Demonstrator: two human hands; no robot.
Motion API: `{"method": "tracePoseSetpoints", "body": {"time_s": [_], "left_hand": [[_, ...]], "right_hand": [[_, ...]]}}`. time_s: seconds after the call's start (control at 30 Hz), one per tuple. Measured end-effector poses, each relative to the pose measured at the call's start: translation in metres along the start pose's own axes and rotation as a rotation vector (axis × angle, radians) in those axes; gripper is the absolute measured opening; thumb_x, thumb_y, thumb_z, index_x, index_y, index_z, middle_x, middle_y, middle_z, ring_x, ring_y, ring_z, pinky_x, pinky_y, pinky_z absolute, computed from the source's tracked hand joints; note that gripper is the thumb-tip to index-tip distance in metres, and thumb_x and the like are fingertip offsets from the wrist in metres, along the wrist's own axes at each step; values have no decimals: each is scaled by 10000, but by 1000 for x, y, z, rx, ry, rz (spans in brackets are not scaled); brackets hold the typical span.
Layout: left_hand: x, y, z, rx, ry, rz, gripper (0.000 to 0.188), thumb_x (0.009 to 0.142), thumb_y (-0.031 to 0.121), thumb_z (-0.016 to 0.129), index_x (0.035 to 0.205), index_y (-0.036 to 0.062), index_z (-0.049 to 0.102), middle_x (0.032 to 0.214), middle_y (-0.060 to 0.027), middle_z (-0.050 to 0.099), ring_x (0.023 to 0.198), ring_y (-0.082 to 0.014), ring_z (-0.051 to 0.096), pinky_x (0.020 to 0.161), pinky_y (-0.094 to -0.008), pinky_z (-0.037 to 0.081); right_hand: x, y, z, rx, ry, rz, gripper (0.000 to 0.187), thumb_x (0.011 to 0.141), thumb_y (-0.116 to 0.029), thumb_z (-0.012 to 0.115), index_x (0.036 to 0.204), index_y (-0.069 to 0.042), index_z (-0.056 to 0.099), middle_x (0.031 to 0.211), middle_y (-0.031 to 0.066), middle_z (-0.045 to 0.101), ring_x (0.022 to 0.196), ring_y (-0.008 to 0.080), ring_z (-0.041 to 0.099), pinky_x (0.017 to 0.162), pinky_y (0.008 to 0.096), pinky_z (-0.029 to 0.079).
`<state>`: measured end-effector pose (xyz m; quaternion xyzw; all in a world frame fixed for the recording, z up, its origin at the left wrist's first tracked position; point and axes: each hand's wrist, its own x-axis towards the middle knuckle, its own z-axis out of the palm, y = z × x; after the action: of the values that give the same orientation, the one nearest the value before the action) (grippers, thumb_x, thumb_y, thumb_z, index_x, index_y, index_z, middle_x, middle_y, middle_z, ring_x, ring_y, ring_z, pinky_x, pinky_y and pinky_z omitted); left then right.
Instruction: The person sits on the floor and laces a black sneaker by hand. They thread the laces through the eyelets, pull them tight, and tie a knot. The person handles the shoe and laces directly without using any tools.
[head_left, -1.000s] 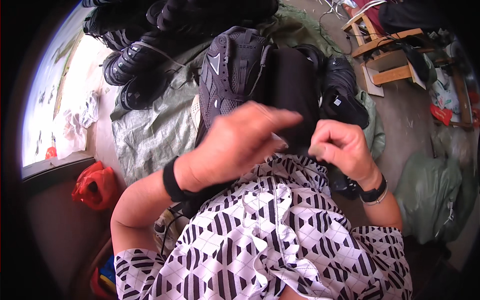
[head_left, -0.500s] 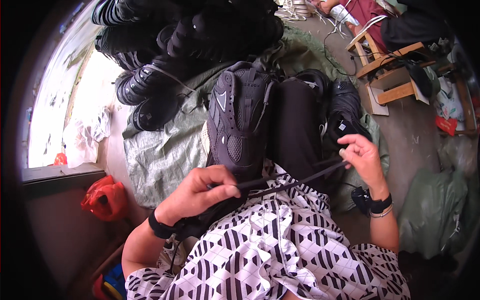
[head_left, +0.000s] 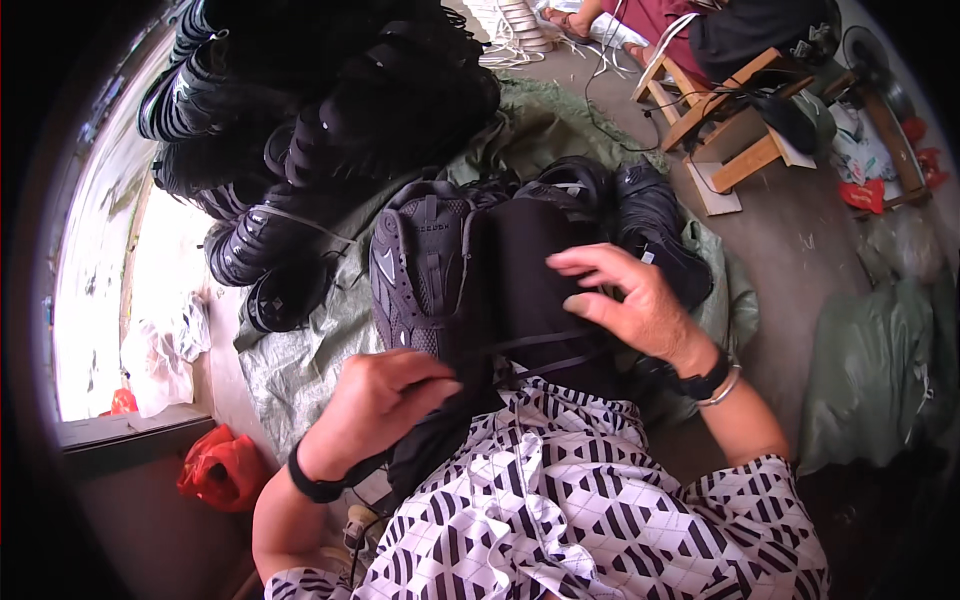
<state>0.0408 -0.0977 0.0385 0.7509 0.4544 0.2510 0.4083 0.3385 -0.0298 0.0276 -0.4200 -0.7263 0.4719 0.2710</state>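
Note:
A dark grey sneaker point(head_left: 425, 265) rests toe toward me on my lap, its tongue up and the eyelet row on its left side showing no lace. Just below its toe, my left hand point(head_left: 375, 405) is closed, thumb against fingers, on a thin dark shoelace point(head_left: 545, 343). The lace runs to the right in two loose strands across my dark trouser leg. Over that leg hovers my right hand point(head_left: 640, 305), thumb and fingers apart, with nothing visible between them. The lace's far end is hard to make out against the dark cloth.
A tall pile of black shoes point(head_left: 330, 120) stands at the far left. More dark shoes point(head_left: 655, 230) lie right of my leg on a green woven sheet point(head_left: 300, 350). A wooden stool point(head_left: 750, 165) and a seated person's legs are at the far right; a red bag point(head_left: 222, 468) sits left.
My right hand has moved left and inward over my leg, its pinch on the lace opened. The lace has gone from taut to slack. The whole view has shifted.

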Motion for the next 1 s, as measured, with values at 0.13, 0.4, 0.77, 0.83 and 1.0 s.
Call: {"method": "tracePoseSetpoints", "body": {"time_s": [0.13,0.4,0.77,0.83,1.0], "left_hand": [[36,24,10,30,1,-26,49,823,47,702,841,6,683,695,-85,673,635,-160,671,593,-290,513],[33,-24,5,-168,303,6,122,834,78,709,930,8,678,872,-67,673,849,-132,622,758,-298,491],[63,-80,28,284,524,-19,1028,712,248,801,1501,39,176,1510,-249,217,1372,-416,277,1129,-464,262],[62,-69,29,353,555,-36,1028,698,221,807,1497,39,186,1500,-251,232,1359,-430,287,1120,-476,276],[55,-78,26,286,574,-2,1001,718,263,797,1498,44,209,1505,-233,243,1368,-408,291,1125,-463,273]], "right_hand": [[23,-34,49,585,-397,46,458,962,-226,591,1328,23,473,1088,65,614,890,107,607,809,259,490],[33,-18,29,124,-433,74,167,925,-101,589,1023,14,661,621,19,625,581,65,597,585,232,470],[137,8,25,-3,-214,15,172,918,-160,573,885,-19,666,783,2,653,627,57,577,566,215,466],[140,10,28,-110,-235,-48,174,907,-158,576,874,-12,666,762,11,645,618,72,578,579,230,473],[141,19,35,-166,-267,-122,163,887,-145,579,871,-6,663,751,34,639,602,98,572,581,245,474]]}}
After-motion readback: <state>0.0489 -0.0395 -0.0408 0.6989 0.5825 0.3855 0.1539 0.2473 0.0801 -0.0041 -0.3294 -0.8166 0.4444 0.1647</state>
